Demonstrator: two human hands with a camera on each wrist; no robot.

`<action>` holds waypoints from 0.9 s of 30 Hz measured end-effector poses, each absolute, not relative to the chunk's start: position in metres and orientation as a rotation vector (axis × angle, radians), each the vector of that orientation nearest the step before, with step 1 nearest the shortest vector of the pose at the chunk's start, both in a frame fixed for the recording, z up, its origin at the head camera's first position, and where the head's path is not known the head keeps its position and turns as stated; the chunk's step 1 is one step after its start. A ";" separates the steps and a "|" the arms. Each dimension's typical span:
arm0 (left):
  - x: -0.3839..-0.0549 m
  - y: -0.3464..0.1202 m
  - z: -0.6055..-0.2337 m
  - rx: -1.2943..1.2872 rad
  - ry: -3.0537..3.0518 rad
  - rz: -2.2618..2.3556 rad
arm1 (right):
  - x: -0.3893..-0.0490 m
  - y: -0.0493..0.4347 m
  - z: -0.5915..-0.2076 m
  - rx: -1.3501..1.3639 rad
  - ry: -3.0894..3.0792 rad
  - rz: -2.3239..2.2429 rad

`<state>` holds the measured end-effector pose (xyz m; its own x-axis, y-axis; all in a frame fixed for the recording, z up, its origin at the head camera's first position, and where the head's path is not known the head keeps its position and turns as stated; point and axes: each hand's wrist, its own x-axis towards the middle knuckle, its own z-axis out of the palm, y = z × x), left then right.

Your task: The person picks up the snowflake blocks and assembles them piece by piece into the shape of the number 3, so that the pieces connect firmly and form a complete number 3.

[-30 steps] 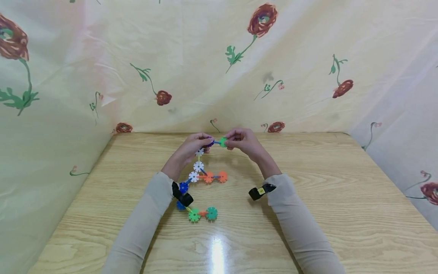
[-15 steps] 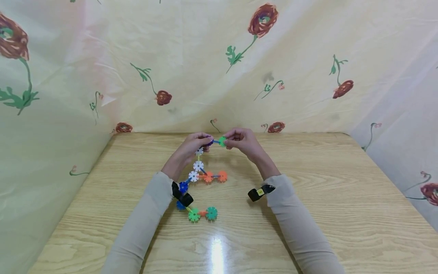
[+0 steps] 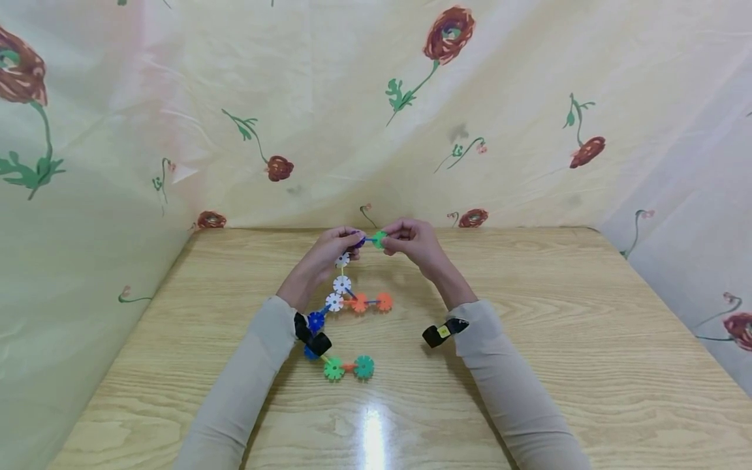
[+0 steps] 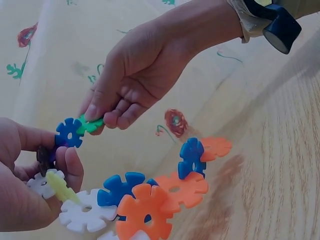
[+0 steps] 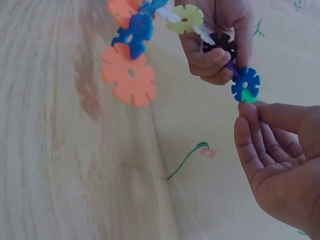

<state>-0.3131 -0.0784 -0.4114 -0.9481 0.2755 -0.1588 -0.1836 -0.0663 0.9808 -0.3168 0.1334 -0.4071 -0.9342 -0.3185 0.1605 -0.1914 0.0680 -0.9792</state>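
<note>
Notched plastic snowflake discs are slotted edge to edge into one branching chain. At its far end, my right hand [image 3: 416, 245] pinches a bright green disc [image 3: 379, 239] between thumb and fingers. That disc meets a blue disc [image 4: 69, 134], seen edge-on from the head. My left hand [image 3: 326, 258] pinches the chain beside it, around a purple disc [image 3: 358, 239] and a dark brown disc [image 5: 220, 46]. Below hang white discs [image 3: 342, 284] and yellow ones, with an orange disc [image 3: 384, 301] ending a side branch. My left hand partly hides the discs it holds.
Nearer me on the wooden table [image 3: 558, 365], the chain runs on through blue discs [image 3: 316, 321] to a green disc and a teal disc [image 3: 364, 367]. My left wrist partly covers that stretch. A flowered cloth [image 3: 329, 130] hangs behind and at both sides.
My right hand and the green disc have shifted slightly left and up, nearer the left hand. Both hands keep their hold, and the rest of the chain looks much the same.
</note>
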 end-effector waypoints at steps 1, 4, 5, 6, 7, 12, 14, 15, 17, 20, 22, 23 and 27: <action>-0.313 -0.079 -0.411 0.094 1.901 2.090 | -0.317 0.132 -0.408 -0.516 2.220 -2.020; -0.313 -0.079 -0.411 0.083 1.900 2.102 | -0.317 0.129 -0.409 -0.460 2.206 -2.047; -0.313 -0.079 -0.411 0.081 1.898 2.106 | -0.317 0.129 -0.409 -0.444 2.203 -2.053; -0.313 -0.078 -0.411 0.078 1.895 2.110 | -0.317 0.128 -0.409 -0.429 2.201 -2.056; -0.313 -0.078 -0.411 0.075 1.896 2.113 | -0.317 0.128 -0.409 -0.413 2.199 -2.058; -0.313 -0.078 -0.411 0.060 1.892 2.120 | -0.316 0.126 -0.409 -0.374 2.198 -2.056; -0.313 -0.078 -0.412 0.056 1.893 2.115 | -0.316 0.126 -0.408 -0.370 2.199 -2.051; -0.313 -0.078 -0.411 0.053 1.893 2.114 | -0.316 0.127 -0.408 -0.368 2.199 -2.048; -0.313 -0.078 -0.412 0.048 1.897 2.107 | -0.316 0.127 -0.408 -0.366 2.200 -2.043; -0.312 -0.078 -0.412 0.046 1.906 2.097 | -0.316 0.128 -0.408 -0.356 2.199 -2.039; -0.312 -0.078 -0.412 0.048 1.910 2.092 | -0.317 0.128 -0.408 -0.350 2.199 -2.039; -0.313 -0.078 -0.412 0.051 1.912 2.090 | -0.317 0.129 -0.408 -0.349 2.198 -2.038; -0.313 -0.078 -0.412 0.065 1.929 2.075 | -0.317 0.129 -0.408 -0.341 2.195 -2.041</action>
